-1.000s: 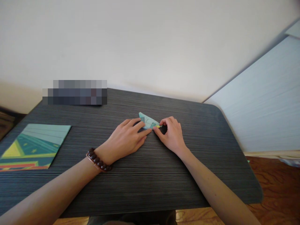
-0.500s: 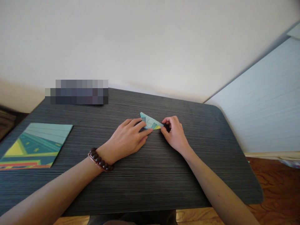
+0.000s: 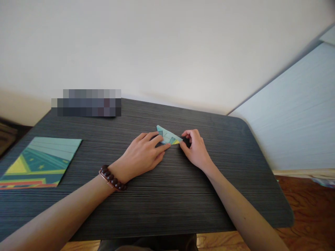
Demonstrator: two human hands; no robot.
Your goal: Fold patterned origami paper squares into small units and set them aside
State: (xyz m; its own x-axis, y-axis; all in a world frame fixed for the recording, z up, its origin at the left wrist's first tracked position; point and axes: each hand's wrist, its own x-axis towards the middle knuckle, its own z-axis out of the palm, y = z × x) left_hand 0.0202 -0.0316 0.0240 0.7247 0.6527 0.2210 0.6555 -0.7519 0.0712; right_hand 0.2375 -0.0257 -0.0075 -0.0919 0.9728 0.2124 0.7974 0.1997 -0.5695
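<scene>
a chunky bracelet of round, dark brown beads [image 3: 114, 182] circles the wrist of the left hand [image 3: 143, 150], left of centre in the lower half of the frame. beside the beads runs a thin, copper-coloured wire band [image 3: 110, 184]. the right hand [image 3: 196, 148] and right forearm [image 3: 232, 202] are bare. dark cloth [image 3: 170, 243] covers the lap at bottom centre.

Right hand [image 3: 194, 148] had free tabletop [image 3: 240, 157] to its right; left hand [image 3: 141, 151] blocked its other side; wall [image 3: 167, 52] stood beyond both.
</scene>
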